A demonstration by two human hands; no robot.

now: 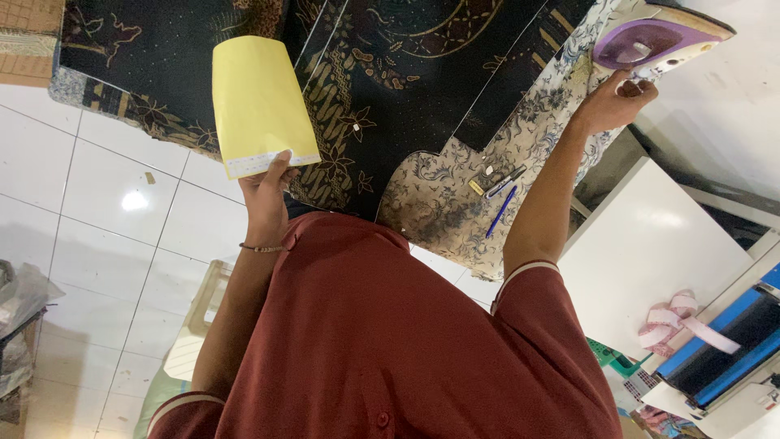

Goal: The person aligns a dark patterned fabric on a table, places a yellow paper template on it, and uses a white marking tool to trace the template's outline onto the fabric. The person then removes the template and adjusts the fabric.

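One yellow card (258, 104) in left hand (266, 185)

My left hand (264, 195) pinches matt yellow paper (258, 104). Under it lies soft patterned dark cloth (406, 73). My right hand (611, 104) is at the glossy purple plastic iron (646, 41). The white floor tiles (122, 211) shine, smooth.

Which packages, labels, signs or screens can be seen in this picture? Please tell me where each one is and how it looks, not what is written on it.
Yellow envelope: flat paper sleeve, pale strip along one end, held by the left hand over the dark patterned cloth.
Small tag: tiny yellow rectangle on the floral cloth, beside the blue pens.
No signs or screens are clearly visible.
The right hand touches the purple iron.
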